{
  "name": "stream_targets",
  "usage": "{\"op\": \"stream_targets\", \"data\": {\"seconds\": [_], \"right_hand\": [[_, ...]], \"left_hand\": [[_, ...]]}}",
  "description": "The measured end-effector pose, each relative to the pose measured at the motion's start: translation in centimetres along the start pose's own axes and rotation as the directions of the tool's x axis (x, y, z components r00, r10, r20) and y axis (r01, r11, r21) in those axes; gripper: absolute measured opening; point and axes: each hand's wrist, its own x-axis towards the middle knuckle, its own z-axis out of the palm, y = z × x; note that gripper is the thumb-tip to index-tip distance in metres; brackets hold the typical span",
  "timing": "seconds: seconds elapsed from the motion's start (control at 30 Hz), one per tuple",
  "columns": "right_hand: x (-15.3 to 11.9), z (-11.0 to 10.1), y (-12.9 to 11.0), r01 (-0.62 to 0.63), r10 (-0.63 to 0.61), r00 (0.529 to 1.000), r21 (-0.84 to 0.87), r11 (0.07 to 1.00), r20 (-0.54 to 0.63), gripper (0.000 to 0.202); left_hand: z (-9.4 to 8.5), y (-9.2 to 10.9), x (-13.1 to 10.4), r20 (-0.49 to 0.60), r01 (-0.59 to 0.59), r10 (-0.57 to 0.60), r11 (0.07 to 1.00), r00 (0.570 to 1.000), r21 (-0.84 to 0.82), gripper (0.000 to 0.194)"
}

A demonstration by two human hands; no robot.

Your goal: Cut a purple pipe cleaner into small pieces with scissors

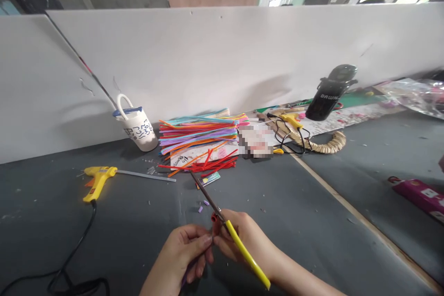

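My right hand [243, 236] is closed around yellow-handled scissors [244, 252], seen nearly edge-on. Their dark blades point up and away over the table. A small dark red curl [214, 218] shows at the fingers of that hand; I cannot tell whether it is held. Beside it, the thumb and forefinger of my left hand [190, 249] pinch together, almost touching the right fingertips. Under the left fingers shows part of a purple strip [185, 275], apparently a pipe cleaner, mostly hidden. Small purple clippings [201, 209] lie just beyond the hands.
Bundles of coloured pipe cleaners [199, 134] lie ahead, red ones [218, 165] in front. A yellow glue gun [99, 180] with a trailing cord is left, near a white cup [138, 129]. Farther right are another glue gun [292, 120], a black tumbler [328, 97] and a purple package [418, 196].
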Motion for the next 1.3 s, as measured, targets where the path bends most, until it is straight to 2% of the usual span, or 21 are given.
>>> {"op": "stream_targets", "data": {"seconds": [0.13,0.2,0.33,0.43,0.5,0.7,0.87,1.1,1.3], "right_hand": [[0.1,-0.4,-0.2,-0.017,0.017,1.000,-0.016,1.000,-0.024,0.002],[0.1,-0.9,-0.3,-0.021,0.020,1.000,-0.042,0.999,-0.011,0.010],[-0.4,-1.9,-0.3,-0.026,0.056,0.993,-0.273,0.962,0.101,0.034],[-0.9,-2.1,-0.4,-0.037,0.116,0.981,-0.437,0.898,0.155,0.039],[-1.2,-1.9,-0.7,-0.031,0.136,0.972,-0.472,0.881,0.191,0.040],[-1.1,-1.0,-1.5,-0.042,0.167,0.953,-0.435,0.899,0.253,0.039],[-0.9,-0.8,-1.5,-0.016,0.141,0.946,-0.394,0.919,0.291,0.046],[-0.9,-0.8,-1.3,-0.033,0.152,0.948,-0.389,0.921,0.281,0.041],[-1.0,-0.8,-1.3,-0.033,0.149,0.953,-0.397,0.917,0.265,0.040]], "left_hand": [[0.0,0.2,0.0,-0.060,-0.038,0.039,0.999,0.997,0.024,0.028],[-0.3,0.5,0.0,-0.115,-0.077,0.080,0.997,0.990,0.030,0.026],[-1.7,1.1,-0.3,-0.226,-0.223,0.211,0.974,0.951,-0.028,0.020],[-2.5,1.2,-0.6,-0.238,-0.287,0.265,0.956,0.934,-0.065,0.017],[-2.5,1.2,-0.7,-0.237,-0.296,0.272,0.952,0.933,-0.074,0.016],[-1.6,1.3,-0.7,-0.261,-0.265,0.242,0.963,0.935,-0.056,0.016],[-1.2,1.8,-0.8,-0.293,-0.238,0.219,0.971,0.931,-0.033,0.020],[-0.6,2.0,-1.0,-0.319,-0.226,0.205,0.974,0.925,-0.030,0.022],[-1.0,1.7,-0.8,-0.282,-0.213,0.195,0.976,0.939,-0.038,0.023]]}}
